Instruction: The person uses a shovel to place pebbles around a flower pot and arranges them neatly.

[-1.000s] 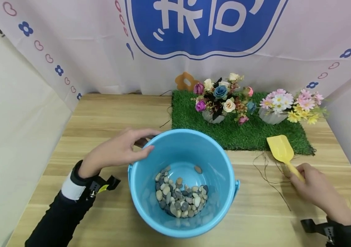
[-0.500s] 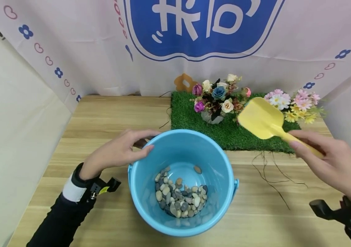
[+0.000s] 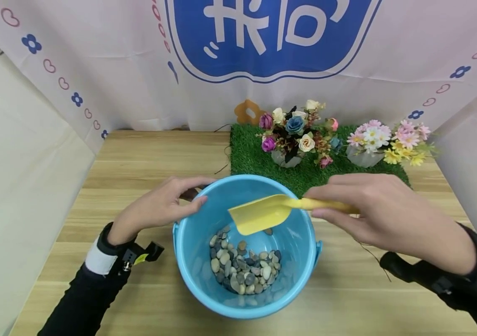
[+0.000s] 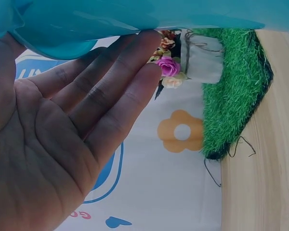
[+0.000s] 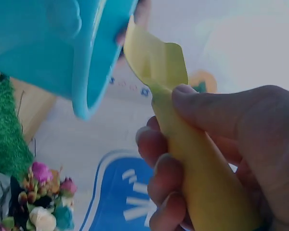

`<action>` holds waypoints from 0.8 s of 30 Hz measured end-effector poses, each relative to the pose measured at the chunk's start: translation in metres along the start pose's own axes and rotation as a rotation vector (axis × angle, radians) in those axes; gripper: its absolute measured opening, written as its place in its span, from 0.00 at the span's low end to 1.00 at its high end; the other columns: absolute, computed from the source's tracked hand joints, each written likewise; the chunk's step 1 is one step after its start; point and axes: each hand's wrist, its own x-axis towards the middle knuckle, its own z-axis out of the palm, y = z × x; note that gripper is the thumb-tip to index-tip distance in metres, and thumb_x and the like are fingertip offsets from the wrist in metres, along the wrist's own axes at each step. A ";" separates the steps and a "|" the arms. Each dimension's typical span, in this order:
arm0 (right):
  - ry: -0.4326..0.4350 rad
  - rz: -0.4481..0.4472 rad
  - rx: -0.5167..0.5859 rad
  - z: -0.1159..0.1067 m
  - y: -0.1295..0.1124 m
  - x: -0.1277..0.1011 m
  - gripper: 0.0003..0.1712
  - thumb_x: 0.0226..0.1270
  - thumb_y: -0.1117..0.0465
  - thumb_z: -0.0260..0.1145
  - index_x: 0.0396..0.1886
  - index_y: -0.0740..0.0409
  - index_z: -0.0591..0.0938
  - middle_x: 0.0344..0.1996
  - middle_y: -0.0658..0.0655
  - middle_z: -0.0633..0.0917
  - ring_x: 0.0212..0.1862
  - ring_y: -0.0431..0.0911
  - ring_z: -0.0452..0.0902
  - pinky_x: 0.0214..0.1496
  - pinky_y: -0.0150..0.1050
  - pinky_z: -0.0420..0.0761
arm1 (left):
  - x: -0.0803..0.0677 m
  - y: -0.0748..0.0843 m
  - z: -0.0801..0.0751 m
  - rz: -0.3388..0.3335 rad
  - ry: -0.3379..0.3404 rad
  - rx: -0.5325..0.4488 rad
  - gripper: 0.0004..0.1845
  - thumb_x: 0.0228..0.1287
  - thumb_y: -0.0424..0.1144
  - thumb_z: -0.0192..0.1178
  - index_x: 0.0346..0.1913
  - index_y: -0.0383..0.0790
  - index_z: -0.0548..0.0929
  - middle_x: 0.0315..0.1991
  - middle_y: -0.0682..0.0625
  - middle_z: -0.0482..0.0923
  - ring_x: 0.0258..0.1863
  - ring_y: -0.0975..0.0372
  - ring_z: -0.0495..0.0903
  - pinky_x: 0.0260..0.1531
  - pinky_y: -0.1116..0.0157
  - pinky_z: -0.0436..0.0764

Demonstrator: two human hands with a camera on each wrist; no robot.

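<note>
While the right hand (image 3: 385, 219) grips a yellow scoop (image 3: 263, 213), the flat left hand (image 3: 158, 207) steadies the bucket (image 3: 204, 289) on the wooden table (image 3: 137, 154).

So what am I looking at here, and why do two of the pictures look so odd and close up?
No machine here: a person works with bare hands, wearing three cameras. The wide picture comes from the head; the close ones from each wrist, hence the odd angles. On the wooden table stands a blue bucket with pebbles in it. The left hand rests flat against its rim. The right hand grips a yellow toy shovel, blade over the bucket. Behind lie a grass mat and flower bunches.
</note>
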 end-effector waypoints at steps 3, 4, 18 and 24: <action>-0.043 -0.040 -0.026 0.007 -0.006 0.009 0.16 0.78 0.46 0.61 0.52 0.47 0.88 0.34 0.37 0.79 0.28 0.31 0.67 0.25 0.26 0.70 | 0.000 0.000 0.000 -0.002 0.003 0.004 0.22 0.74 0.33 0.55 0.68 0.32 0.75 0.50 0.42 0.84 0.39 0.62 0.87 0.28 0.64 0.88; -0.060 -0.051 -0.035 0.010 -0.007 0.012 0.15 0.76 0.47 0.63 0.51 0.47 0.88 0.33 0.38 0.79 0.28 0.31 0.67 0.25 0.27 0.70 | 0.000 0.000 0.000 -0.001 0.004 0.005 0.22 0.74 0.33 0.55 0.68 0.32 0.75 0.50 0.42 0.84 0.39 0.62 0.87 0.28 0.64 0.88; -0.360 -0.122 -0.208 0.034 -0.025 0.051 0.09 0.64 0.49 0.76 0.29 0.45 0.86 0.22 0.42 0.78 0.27 0.41 0.72 0.24 0.34 0.73 | 0.000 0.002 0.000 -0.005 -0.009 -0.020 0.23 0.74 0.31 0.54 0.69 0.33 0.74 0.50 0.42 0.84 0.40 0.61 0.87 0.28 0.63 0.88; -0.401 -0.132 -0.211 0.049 -0.024 0.060 0.07 0.62 0.49 0.77 0.32 0.45 0.90 0.24 0.43 0.83 0.27 0.42 0.77 0.26 0.35 0.78 | 0.000 0.001 0.000 -0.015 -0.012 -0.040 0.23 0.74 0.31 0.54 0.70 0.33 0.73 0.51 0.42 0.84 0.40 0.61 0.87 0.28 0.62 0.89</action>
